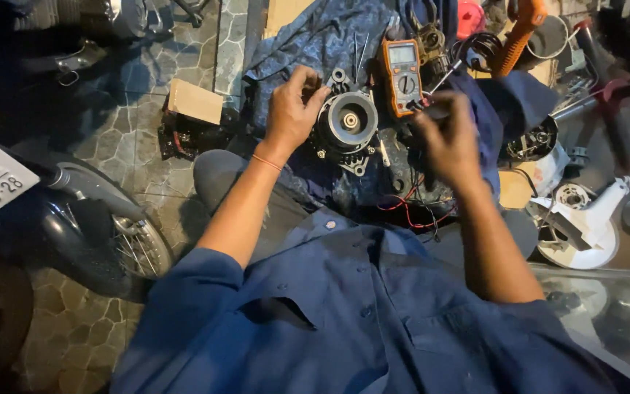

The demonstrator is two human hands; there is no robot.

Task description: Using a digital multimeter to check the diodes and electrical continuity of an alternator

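A round grey motor part (347, 124) with a central pulley lies on a blue cloth (329, 36) on the floor. My left hand (293, 109) rests on its left rim, fingers curled around the edge. My right hand (448, 138) is blurred just right of the part, fingers closed around a dark probe; red and black leads (413, 208) trail below it. An orange multimeter (402, 76) lies face up between and above my hands.
A motorcycle rear wheel and fender (103, 233) stand at the left. A small cardboard box (195, 101) sits on a dark part left of the cloth. White fan housing pieces (585, 219) and an orange-handled tool (519, 29) lie at the right.
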